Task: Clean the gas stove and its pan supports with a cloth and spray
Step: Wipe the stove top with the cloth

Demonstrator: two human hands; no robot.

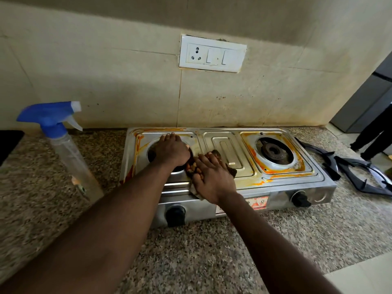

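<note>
A steel two-burner gas stove [282, 188], streaked with orange grease, sits on the granite counter. My left hand [171, 150] covers the left burner, fingers curled down round it; the burner itself is hidden. Just right of it, my right hand [212, 178] presses a dark, stained cloth [231, 170] flat on the stove top with spread fingers. The right burner [274, 151] is bare. Two black pan supports [364, 177] lie on the counter right of the stove. A clear spray bottle [70, 153] with a blue trigger head stands to the left.
The speckled granite counter [191, 251] runs in front of the stove. A stained tiled wall with a white socket plate [212, 54] is right behind it. A person's dark-clothed legs [375, 132] stand at the far right. A black object [8, 143] sits at the left edge.
</note>
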